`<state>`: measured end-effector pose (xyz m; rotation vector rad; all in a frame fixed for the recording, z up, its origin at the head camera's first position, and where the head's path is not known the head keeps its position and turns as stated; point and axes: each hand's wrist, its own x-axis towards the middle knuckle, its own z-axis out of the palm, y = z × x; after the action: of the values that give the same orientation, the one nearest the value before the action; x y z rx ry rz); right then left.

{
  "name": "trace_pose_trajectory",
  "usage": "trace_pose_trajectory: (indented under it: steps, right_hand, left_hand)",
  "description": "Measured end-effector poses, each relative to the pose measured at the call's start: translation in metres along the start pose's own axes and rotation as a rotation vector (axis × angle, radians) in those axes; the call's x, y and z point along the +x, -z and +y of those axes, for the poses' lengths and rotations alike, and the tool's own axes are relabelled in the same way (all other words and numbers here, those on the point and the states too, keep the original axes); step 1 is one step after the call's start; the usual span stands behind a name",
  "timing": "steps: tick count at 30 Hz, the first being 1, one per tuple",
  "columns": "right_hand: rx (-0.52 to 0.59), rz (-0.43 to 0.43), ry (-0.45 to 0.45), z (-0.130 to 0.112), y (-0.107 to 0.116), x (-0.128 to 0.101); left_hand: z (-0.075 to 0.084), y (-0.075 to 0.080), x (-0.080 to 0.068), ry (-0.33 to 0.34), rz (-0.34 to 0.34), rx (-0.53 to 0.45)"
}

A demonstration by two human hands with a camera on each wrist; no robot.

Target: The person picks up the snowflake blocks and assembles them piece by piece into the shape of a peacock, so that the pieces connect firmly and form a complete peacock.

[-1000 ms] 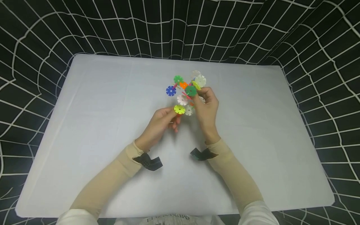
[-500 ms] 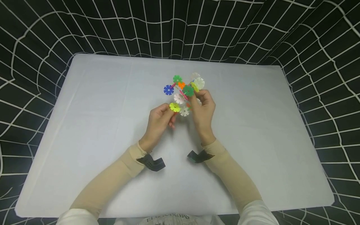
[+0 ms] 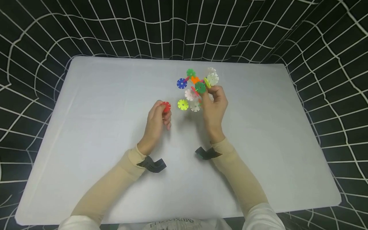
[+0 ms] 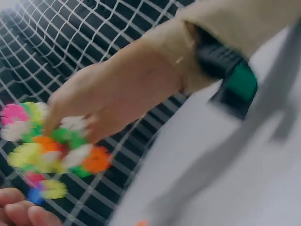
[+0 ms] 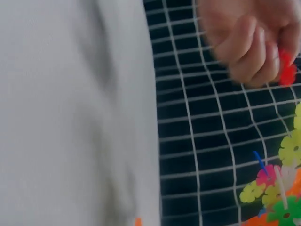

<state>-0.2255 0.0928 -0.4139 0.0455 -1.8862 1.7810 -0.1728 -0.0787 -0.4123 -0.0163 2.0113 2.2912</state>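
My right hand (image 3: 215, 110) holds up a cluster of interlocking notched plastic discs (image 3: 190, 94) by its right side, thumb at a dark green disc (image 3: 200, 87). Blue, green, orange, yellow, pink and white discs stick out from the cluster at various angles. Apart from it on the left, my left hand (image 3: 153, 123) pinches a single red notched disc (image 3: 166, 107) between thumb and index finger. The nearest part of the cluster is a yellow disc (image 3: 183, 104). In the right wrist view the red disc (image 5: 288, 70) shows beyond the left hand's curled fingers. The left wrist view is blurred.
A white table (image 3: 95, 134) lies beneath both hands, with their shadows on it. Dark cloth with a white grid (image 3: 161, 28) surrounds its back and sides. A black strap piece (image 3: 152, 164) sits on each wrist, over beige sleeves.
My left hand has drawn leftward from the cluster with the red disc, which earlier showed just under the yellow disc. My right hand has shifted slightly right and away from the body with the cluster.
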Motion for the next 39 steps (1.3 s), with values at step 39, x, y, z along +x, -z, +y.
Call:
trace_pose_trajectory:
  steps: [39]
  right_hand:
    - [-0.195, -0.115, 0.239, 0.003, -0.010, -0.017]
  left_hand:
    - [0.009, 0.021, 0.011, 0.210, -0.064, 0.279]
